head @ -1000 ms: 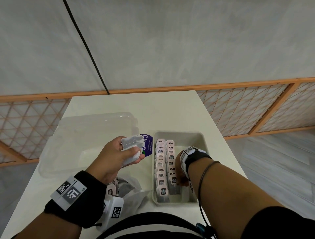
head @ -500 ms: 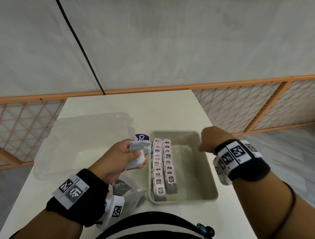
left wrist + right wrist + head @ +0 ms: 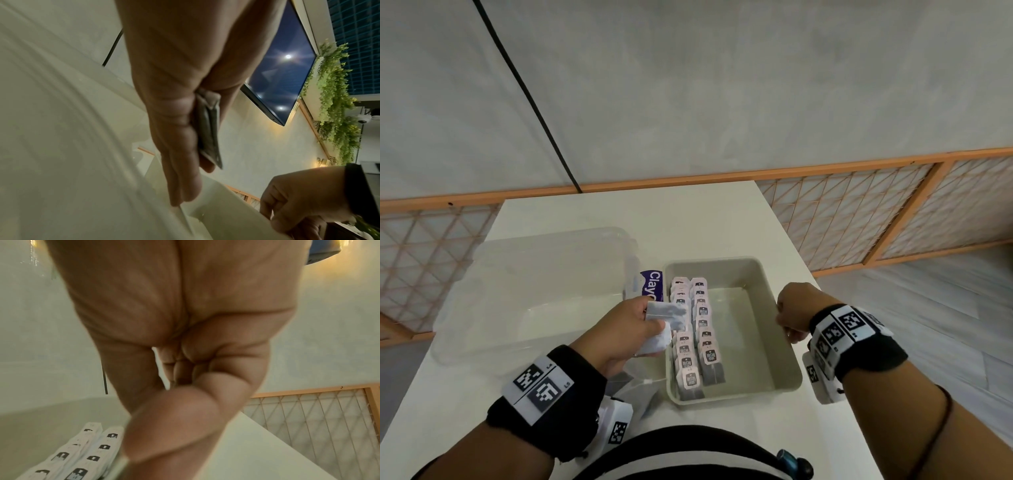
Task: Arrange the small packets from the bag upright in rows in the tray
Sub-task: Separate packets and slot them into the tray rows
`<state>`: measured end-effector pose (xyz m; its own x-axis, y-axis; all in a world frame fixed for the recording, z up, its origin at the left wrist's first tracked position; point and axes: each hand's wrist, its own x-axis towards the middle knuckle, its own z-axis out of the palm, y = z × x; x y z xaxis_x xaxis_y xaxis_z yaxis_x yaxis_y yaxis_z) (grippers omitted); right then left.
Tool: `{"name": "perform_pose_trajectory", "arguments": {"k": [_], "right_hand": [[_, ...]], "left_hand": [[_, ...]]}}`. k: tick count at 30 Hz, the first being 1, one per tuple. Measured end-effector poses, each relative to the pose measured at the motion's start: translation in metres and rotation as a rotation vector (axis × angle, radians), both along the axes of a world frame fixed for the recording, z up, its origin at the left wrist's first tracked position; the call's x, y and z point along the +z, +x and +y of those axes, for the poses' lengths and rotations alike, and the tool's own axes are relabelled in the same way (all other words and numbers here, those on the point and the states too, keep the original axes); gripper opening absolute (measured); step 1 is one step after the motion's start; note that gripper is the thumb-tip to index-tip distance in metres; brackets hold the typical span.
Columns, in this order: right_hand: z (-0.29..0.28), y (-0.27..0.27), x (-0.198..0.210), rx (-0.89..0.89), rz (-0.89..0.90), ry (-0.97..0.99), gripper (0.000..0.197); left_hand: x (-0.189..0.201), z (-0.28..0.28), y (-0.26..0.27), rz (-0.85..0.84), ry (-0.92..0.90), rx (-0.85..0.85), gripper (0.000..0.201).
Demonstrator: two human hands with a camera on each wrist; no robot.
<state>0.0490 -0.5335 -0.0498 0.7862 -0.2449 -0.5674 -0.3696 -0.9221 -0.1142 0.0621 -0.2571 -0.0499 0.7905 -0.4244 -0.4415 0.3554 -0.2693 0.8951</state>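
Observation:
A beige tray (image 3: 736,397) sits on the white table. Two rows of small packets (image 3: 697,329) stand upright along its left side, also seen in the right wrist view (image 3: 82,456). My left hand (image 3: 654,322) hovers at the tray's left rim and pinches a few packets (image 3: 667,313) between thumb and fingers; the left wrist view shows them edge-on (image 3: 208,129). My right hand (image 3: 789,317) is at the tray's right rim, fingers curled over it (image 3: 298,203). The clear bag (image 3: 633,387) with more packets lies under my left wrist.
A large clear plastic container (image 3: 544,294) lies on the table left of the tray. A purple label (image 3: 652,286) shows between it and the tray. The right half of the tray holds nothing. The table edge (image 3: 835,342) runs close to the right of my right hand.
My right hand left the near end of the packet rows inside the tray and went to the tray's right rim. The left hand kept its packets and shifted slightly toward the tray.

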Motion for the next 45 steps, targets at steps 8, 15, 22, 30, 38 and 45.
{"name": "perform_pose_trajectory", "arguments": {"k": [8,15,22,30,38,45], "right_hand": [[0.005,0.028,-0.012,0.093,-0.047,-0.109,0.021],[0.007,0.03,-0.009,0.089,-0.05,-0.098,0.009],[0.048,0.009,0.038,0.183,-0.394,0.494,0.013],[0.087,0.011,0.045,0.165,-0.484,0.881,0.004],[0.084,0.02,0.051,0.409,-0.629,0.8,0.038],[0.083,0.035,0.055,0.444,-0.721,0.657,0.006]], "left_hand": [[0.003,0.0,-0.001,-0.03,-0.018,0.114,0.03],[0.007,-0.002,-0.005,-0.072,0.002,0.118,0.029],[0.021,0.002,0.001,-0.018,-0.142,0.153,0.023],[0.031,0.001,0.005,-0.047,-0.196,0.078,0.02],[0.037,0.014,0.013,0.061,-0.216,0.089,0.021],[0.034,0.012,0.017,0.03,-0.139,0.113,0.016]]}}
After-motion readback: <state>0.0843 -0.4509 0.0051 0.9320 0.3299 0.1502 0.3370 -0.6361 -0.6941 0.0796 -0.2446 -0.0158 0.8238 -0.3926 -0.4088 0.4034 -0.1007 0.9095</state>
